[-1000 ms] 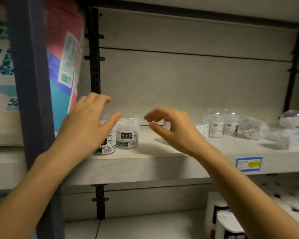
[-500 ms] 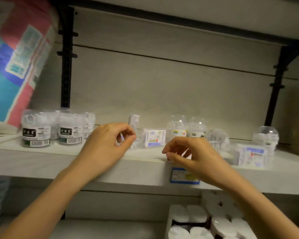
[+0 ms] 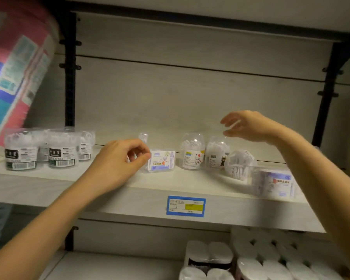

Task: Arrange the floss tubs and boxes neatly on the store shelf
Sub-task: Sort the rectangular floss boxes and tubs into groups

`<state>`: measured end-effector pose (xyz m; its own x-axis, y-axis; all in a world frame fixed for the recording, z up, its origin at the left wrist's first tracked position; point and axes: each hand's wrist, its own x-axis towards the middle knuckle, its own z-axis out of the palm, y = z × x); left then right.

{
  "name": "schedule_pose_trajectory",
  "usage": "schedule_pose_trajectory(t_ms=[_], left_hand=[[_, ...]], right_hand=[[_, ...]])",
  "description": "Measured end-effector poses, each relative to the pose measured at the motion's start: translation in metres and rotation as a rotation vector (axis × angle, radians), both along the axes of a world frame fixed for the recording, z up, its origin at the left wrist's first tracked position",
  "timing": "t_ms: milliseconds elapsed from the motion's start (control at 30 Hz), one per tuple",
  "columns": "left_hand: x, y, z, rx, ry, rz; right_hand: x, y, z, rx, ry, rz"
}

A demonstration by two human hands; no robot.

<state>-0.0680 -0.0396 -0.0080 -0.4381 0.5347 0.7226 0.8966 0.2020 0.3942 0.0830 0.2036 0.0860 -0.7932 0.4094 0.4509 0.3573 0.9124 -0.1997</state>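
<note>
Fingers spread, our right hand (image 3: 249, 126) has lifted to two o'clock of the domed tubs (image 3: 192, 151), likely next; left hand (image 3: 117, 162) curls by the box (image 3: 162, 161), pinch unclear.

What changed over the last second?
Right hand rose from the shelf edge to hover open above the dome tubs. Left hand left the black-label tubs, now curled beside the flat box; grip unclear. Products look unmoved.
</note>
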Motion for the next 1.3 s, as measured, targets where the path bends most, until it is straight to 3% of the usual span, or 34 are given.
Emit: schedule_pose_trajectory(t_ms=[333,533,733,867,1067,1200,1300], left_hand=[[-0.007,0.024,0.026,-0.016,0.047,0.017],[-0.001,0.046,0.034,-0.063,0.094,0.017],[-0.007,0.103,0.059,-0.237,0.172,0.072],[-0.013,0.139,0.072,-0.374,0.035,0.122],[-0.023,0.164,0.073,-0.62,-0.14,0.049],[-0.024,0.173,0.063,-0.557,-0.101,-0.018],[-0.02,0.167,0.074,-0.405,-0.085,-0.044]], right_hand=[[-0.05,0.061,-0.012,-0.278,-0.414,-0.108],[-0.054,0.07,-0.008,-0.267,-0.347,-0.095],[-0.017,0.045,0.033,-0.224,-0.037,0.042],[0.021,0.021,0.044,-0.323,0.094,0.091],[0.05,0.001,0.02,-0.357,0.066,0.103],[0.058,-0.001,0.007,-0.382,0.069,0.11],[0.063,-0.003,0.004,-0.365,0.112,0.096]])
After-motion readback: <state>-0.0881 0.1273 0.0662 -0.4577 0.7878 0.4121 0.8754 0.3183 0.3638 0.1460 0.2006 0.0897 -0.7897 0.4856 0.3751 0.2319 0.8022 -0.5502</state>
